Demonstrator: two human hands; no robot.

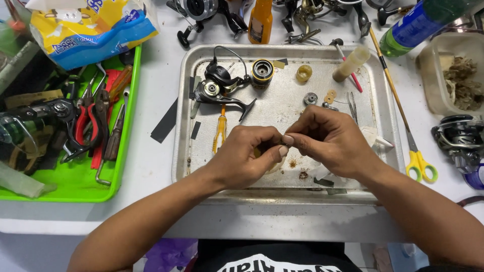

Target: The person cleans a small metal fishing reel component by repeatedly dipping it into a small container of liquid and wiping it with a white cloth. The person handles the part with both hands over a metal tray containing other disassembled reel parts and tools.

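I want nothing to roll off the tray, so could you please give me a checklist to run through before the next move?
1. Small part pinched between left hand and right hand fingertips: cannot tell, hidden.
2. Hands over the metal tray: ok.
3. Black spinning reel body lying inside tray: ok.
4. Small round metal gear on tray, apart from hands: ok.
5. Yellow-handled screwdriver within reach, beside left hand: ok.
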